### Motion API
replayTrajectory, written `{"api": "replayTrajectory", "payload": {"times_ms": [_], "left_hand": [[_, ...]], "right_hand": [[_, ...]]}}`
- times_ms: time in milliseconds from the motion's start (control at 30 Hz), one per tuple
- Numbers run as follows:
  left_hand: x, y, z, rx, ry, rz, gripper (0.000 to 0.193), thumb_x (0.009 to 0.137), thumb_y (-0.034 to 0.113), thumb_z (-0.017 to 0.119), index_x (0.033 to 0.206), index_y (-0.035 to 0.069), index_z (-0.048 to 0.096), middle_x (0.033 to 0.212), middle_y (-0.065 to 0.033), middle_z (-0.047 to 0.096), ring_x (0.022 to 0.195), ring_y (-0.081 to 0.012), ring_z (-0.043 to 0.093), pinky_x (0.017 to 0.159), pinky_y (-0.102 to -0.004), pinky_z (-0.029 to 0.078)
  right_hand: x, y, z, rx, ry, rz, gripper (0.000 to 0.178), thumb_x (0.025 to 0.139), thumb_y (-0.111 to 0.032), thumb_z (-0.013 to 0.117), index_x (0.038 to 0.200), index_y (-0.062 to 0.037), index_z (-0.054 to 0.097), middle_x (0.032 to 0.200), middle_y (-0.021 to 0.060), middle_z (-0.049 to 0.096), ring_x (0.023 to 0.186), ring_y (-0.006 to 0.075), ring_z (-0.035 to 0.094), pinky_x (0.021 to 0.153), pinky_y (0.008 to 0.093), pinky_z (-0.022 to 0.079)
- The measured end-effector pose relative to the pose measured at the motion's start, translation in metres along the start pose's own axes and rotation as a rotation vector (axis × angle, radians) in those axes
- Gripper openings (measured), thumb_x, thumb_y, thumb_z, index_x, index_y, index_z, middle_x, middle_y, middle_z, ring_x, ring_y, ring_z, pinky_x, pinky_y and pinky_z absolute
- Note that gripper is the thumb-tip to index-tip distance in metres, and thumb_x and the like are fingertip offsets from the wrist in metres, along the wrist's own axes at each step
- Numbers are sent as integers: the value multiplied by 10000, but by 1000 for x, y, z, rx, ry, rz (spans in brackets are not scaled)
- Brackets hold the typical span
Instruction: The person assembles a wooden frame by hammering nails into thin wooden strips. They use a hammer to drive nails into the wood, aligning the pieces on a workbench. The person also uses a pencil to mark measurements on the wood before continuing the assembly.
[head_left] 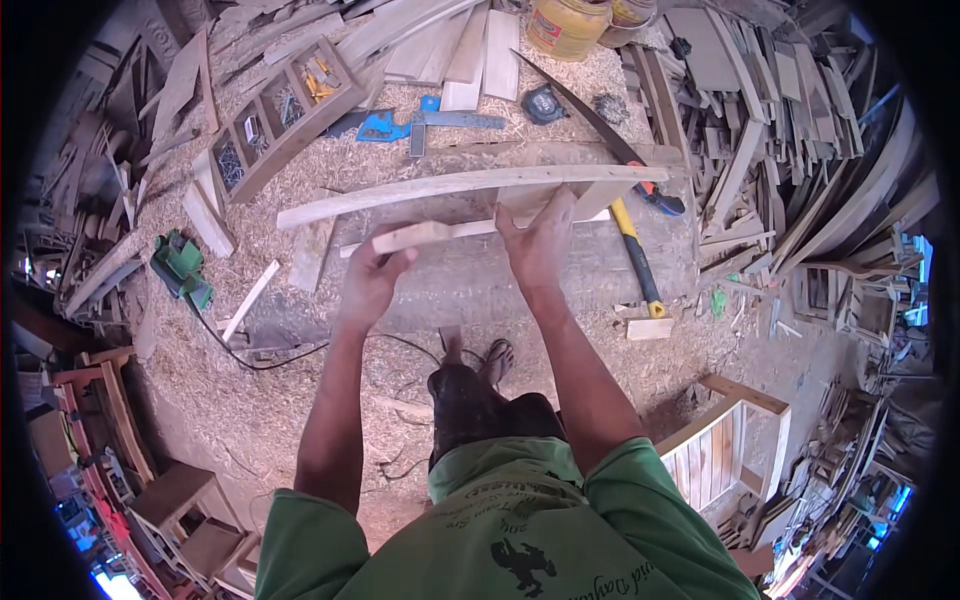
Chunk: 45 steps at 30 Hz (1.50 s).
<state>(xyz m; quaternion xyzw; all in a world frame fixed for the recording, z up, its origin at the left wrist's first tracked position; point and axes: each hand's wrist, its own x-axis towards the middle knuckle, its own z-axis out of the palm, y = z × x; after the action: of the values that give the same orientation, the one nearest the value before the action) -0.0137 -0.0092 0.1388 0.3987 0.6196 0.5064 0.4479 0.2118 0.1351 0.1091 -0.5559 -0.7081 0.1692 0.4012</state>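
My left hand (372, 282) is closed round a short wooden block (412, 237), held above the workbench (420, 295). My right hand (540, 245) grips a short flat wooden piece (520, 198) that meets the underside of a long, slightly curved wooden strip (420, 187). That strip lies crosswise beyond both hands, its right end near a second short piece (598, 195). A thinner strip (472, 229) runs behind the hands, partly hidden by them. To the right of my right hand rests a hammer (637, 255) with a yellow and black handle.
Beyond the strip lie a handsaw (590, 115), a tape measure (543, 104), a square (455, 120) and a blue-handled tool (383, 127). A compartmented nail box (290, 108) stands back left, a green corded power tool (182, 268) at left. Scrap wood (760, 150) fills the right; a slatted frame (722, 445) stands lower right.
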Motion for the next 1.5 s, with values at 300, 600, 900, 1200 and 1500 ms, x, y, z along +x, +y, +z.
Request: {"api": "replayTrajectory", "payload": {"times_ms": [300,600,900,1200,1500], "left_hand": [[46,-15,22,4,-157,51,377,1063,63,726,1430,-3,669,1298,-53,767,1177,-134,681,1057,-320,528],[52,-17,24,82,-138,68,335,1055,80,749,1382,16,715,1183,-29,786,1048,-101,665,955,-294,538],[45,-7,21,142,-123,-27,344,1049,70,753,1386,17,714,1155,-37,778,1013,-109,656,925,-309,536],[51,-25,16,97,-125,48,317,1052,108,762,1354,19,729,1110,-20,776,978,-111,644,901,-308,531],[62,-39,10,149,-141,16,341,1066,142,744,1382,17,708,1220,-75,791,1070,-156,693,975,-350,550]], "right_hand": [[0,0,-5,13,3,-14,818,798,-234,959,1377,69,468,1313,287,550,1250,520,571,1053,564,522],[11,1,-51,148,-245,34,681,827,-297,951,1277,47,572,1173,299,697,1147,510,661,955,557,568],[67,-79,-80,-154,-357,-565,720,798,-448,928,1387,-96,708,1286,155,757,1227,393,688,1092,540,508],[68,-76,-45,-150,-601,-506,492,791,-447,915,1144,-131,782,1016,83,807,1097,354,724,1013,522,519],[69,-76,-40,-203,-636,-444,428,830,-482,877,1123,-176,815,981,85,809,1050,336,738,1011,517,518]]}}
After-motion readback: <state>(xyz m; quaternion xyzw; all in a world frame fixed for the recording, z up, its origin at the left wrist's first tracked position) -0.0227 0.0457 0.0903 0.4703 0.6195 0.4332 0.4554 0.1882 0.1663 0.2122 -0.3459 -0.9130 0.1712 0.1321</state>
